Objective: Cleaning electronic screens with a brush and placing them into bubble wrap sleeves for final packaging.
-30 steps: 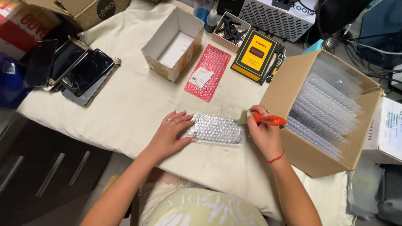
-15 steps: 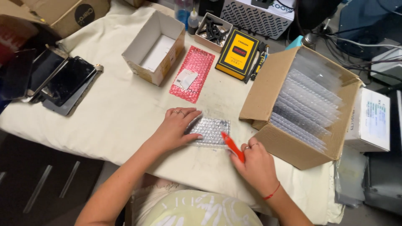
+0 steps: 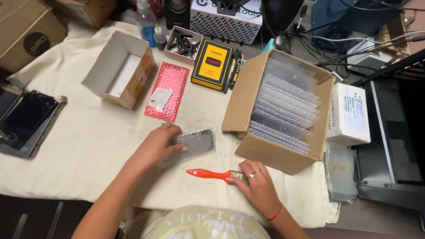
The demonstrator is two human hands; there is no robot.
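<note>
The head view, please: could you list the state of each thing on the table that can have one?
Left hand: flat on the bubble-wrap pouch, which lies flat.
Right hand: on the brush, which lies on the cloth.
Large carton: open, packed with bubble pouches.
White box: open, on its side.
Pink pouch: flat.
Yellow case: closed.

Open cloth [image 3: 88, 150] left of left hand [image 3: 157, 144], cardboard box [image 3: 276, 110] crowding right hand [image 3: 256, 186], brush [image 3: 212, 174] between hands
</note>
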